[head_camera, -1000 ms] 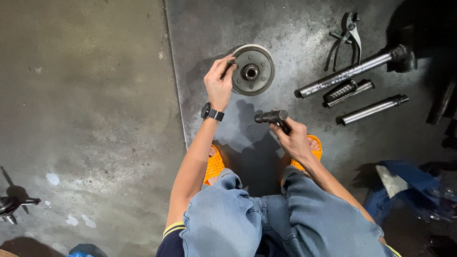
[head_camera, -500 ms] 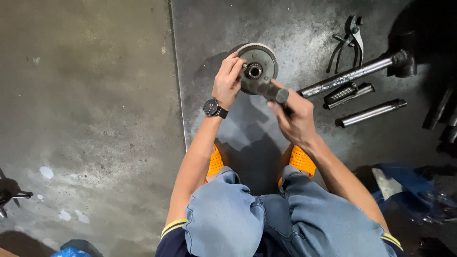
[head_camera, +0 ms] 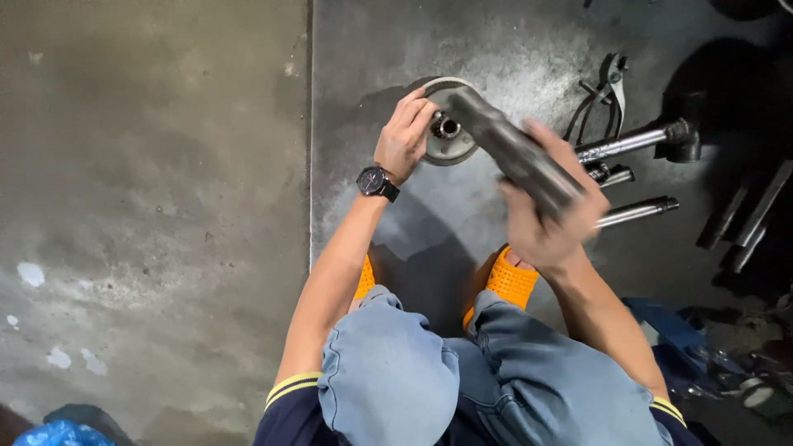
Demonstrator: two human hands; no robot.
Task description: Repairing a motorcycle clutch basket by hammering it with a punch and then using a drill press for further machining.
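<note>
A round metal disc [head_camera: 456, 147] with a toothed hub at its centre lies on the dark concrete floor [head_camera: 512, 49]. My left hand [head_camera: 403, 136], with a black wristwatch, rests on the disc's left rim and holds it. My right hand [head_camera: 549, 219] is blurred by motion and grips a dark metal bar-like tool [head_camera: 512, 153], raised at a slant with its upper end over the disc's right edge. I am squatting, with blue jeans and orange sandals [head_camera: 510, 281] below my arms.
To the right lie pliers [head_camera: 603, 91], a long steel shaft with a dark socket end [head_camera: 636, 140], a shorter steel rod [head_camera: 640, 211] and dark bars [head_camera: 743, 223]. Blue items and clutter [head_camera: 710, 347] sit at the lower right. A seam splits the floor left of the disc.
My right hand has come up and back from the disc's hub, now swinging the dark tool raised and blurred. My left hand stays on the disc's rim.
</note>
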